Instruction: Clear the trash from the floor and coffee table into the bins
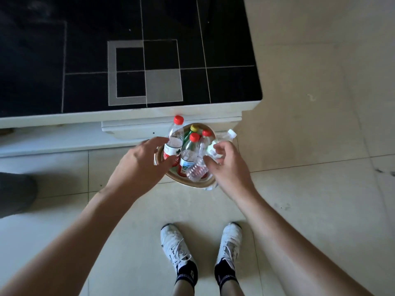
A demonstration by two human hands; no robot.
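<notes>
A round bin with a tan rim (193,185) stands on the floor against the coffee table's front edge, packed with several plastic bottles standing upright. My left hand (143,161) grips the lower part of a tall clear bottle with a red cap and red label (175,139) at the bin's left side. On the bin's right side, my right hand (228,165) holds a clear bottle with a white cap (224,140), tilted over the rim. Between the two hands stand a red-capped bottle (190,149) and a yellow-capped one (194,127).
The coffee table (85,60) has a black glass top with grey line patterns and a white frame with a drawer (132,129). Pale floor tiles (310,178) spread to the right. My white shoes (177,244) stand just behind the bin. A dark grey shape (15,193) lies at the left edge.
</notes>
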